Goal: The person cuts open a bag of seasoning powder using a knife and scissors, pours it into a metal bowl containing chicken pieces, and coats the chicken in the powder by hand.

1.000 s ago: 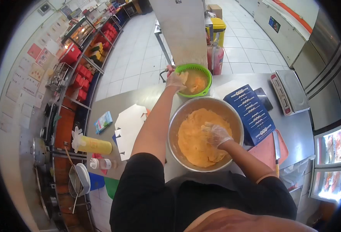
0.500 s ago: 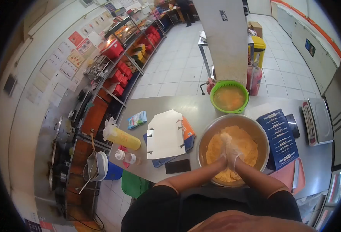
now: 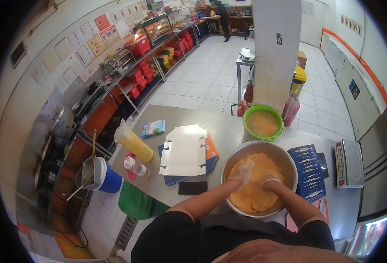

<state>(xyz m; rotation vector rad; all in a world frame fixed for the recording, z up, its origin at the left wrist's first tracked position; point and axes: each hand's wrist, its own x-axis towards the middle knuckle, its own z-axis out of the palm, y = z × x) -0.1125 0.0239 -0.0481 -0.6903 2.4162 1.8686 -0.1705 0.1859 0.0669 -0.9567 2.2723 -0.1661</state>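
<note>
Hands (image 3: 244, 172) now apart, amid powder (image 3: 255, 198)

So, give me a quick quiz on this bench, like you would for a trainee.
1. True or false: the left hand and the right hand are both in the bowl.
2. What colour is the basket just beyond the bowl? A: red. B: green. C: blue.
3. Fill in the blank: the scale sits to the ____ of the bowl.

Key: 1 true; 2 B; 3 right.
</note>
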